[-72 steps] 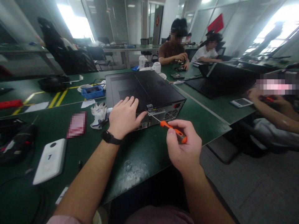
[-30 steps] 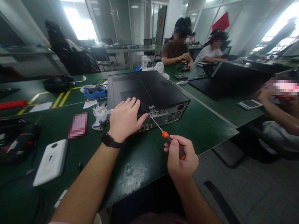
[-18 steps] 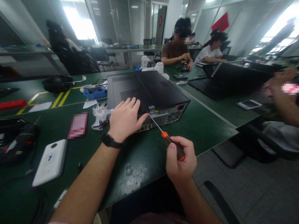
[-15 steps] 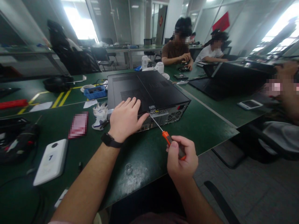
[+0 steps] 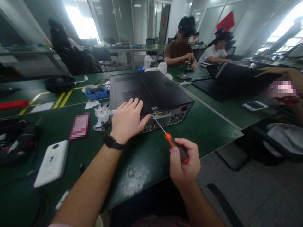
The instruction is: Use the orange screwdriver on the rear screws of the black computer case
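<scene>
A black desktop computer case (image 5: 163,86) lies flat on the green table, its rear panel with the fan grille turned toward me. My left hand (image 5: 126,121) rests open on the case's top near the back edge, fingers spread and thumb by that edge. An orange and grey screwdriver (image 5: 174,142) is gripped by its handle in my right hand (image 5: 186,160). Its thin shaft slants up to the left, and the tip meets the rear edge of the case beside my left thumb. Whatever lies under the tip is too small to make out.
Left of the case are white gloves (image 5: 101,116), a blue tray (image 5: 96,93), a pink packet (image 5: 80,126) and a white power-bank-like device (image 5: 52,163). To the right stand an open black laptop (image 5: 241,78) and a phone (image 5: 255,106). Co-workers sit beyond and at the right.
The fingers of my right hand have shifted slightly on the screwdriver handle. My left hand stays put on the case. At the right, a co-worker's hand has moved toward the laptop.
</scene>
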The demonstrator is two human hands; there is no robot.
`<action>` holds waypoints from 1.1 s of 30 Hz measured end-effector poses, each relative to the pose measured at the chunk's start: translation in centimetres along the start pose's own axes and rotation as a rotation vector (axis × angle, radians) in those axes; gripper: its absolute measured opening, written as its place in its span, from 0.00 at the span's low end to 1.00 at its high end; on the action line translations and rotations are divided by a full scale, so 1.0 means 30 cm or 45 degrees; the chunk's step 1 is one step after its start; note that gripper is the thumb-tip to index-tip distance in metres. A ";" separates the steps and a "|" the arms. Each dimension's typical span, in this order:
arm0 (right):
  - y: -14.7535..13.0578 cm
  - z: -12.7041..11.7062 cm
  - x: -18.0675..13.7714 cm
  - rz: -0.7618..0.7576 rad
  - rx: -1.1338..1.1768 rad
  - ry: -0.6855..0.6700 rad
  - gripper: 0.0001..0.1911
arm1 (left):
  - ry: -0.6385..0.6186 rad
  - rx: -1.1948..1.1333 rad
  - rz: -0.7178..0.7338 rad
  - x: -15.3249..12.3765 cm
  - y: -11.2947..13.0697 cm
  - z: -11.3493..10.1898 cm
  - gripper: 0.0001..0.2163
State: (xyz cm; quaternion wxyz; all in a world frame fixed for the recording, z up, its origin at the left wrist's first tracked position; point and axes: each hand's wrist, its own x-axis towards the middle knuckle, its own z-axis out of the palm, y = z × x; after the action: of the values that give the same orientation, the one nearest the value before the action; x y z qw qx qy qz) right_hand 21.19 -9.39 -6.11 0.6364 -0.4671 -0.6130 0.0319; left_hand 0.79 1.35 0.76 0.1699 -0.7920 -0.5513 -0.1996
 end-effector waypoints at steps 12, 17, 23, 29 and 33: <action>0.006 0.003 -0.011 0.131 0.068 -0.011 0.10 | 0.014 0.007 0.009 0.000 0.000 0.000 0.27; -0.003 -0.004 -0.006 0.041 -0.012 -0.020 0.12 | 0.014 0.005 0.014 -0.002 0.002 -0.003 0.27; 0.002 -0.001 -0.007 0.090 -0.047 -0.007 0.08 | 0.008 0.017 0.008 -0.001 0.000 0.000 0.28; -0.003 0.005 -0.005 0.090 0.041 -0.013 0.10 | 0.012 0.001 -0.002 -0.002 -0.003 0.002 0.26; -0.007 0.000 -0.007 0.047 -0.016 -0.025 0.12 | 0.016 0.015 0.007 -0.001 -0.001 -0.003 0.27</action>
State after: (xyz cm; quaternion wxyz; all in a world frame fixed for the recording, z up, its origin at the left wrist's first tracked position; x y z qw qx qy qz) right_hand 21.04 -9.63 -6.13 0.6267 -0.4821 -0.6106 0.0442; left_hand 0.74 1.28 0.83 0.1785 -0.7912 -0.5493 -0.2010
